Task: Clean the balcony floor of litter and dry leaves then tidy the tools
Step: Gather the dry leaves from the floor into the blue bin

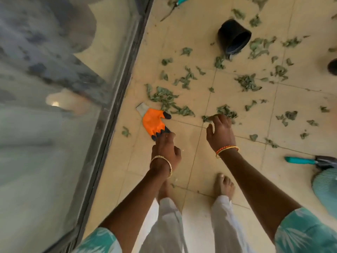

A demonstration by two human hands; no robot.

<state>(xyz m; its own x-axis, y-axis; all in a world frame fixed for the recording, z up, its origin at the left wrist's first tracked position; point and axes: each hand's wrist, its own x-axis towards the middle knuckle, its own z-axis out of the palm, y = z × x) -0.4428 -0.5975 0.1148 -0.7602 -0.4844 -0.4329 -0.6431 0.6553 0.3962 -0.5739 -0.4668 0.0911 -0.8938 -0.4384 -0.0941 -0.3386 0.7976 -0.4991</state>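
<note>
Honestly this looks like it's barely started. The floor [193,161] is covered in dry leaves [169,99], thickest across the middle and upper right of the frame, with smaller bits trailing off to the right edge. Nothing looks gathered into a pile yet.

Left hand [165,152] is reaching toward the orange glove [154,123] lying centre-left, near the glass door [54,106]. Its fingertips are right at the glove's black finger ends, loosely extended. I can't tell if they're actually touching it or have a pinch on it yet. Right hand [220,132] hangs over the leaves mid-frame, fingers relaxed and a bit spread, holding nothing as far as I can see.

Tools are still all over the place: a black pot [233,36] tipped on its side up top, a teal-handled trowel [306,161] at the right edge, another teal-handled tool [182,0] poking in at the very top, plus something pale teal and ribbed [326,187] lower right, maybe a dustpan, hard to say. There's a second dark thing at the far right edge, cut off.

My guess is the glove goes on first and then the leaf picking begins. So all the leaves and all the tidying are still left.
</note>
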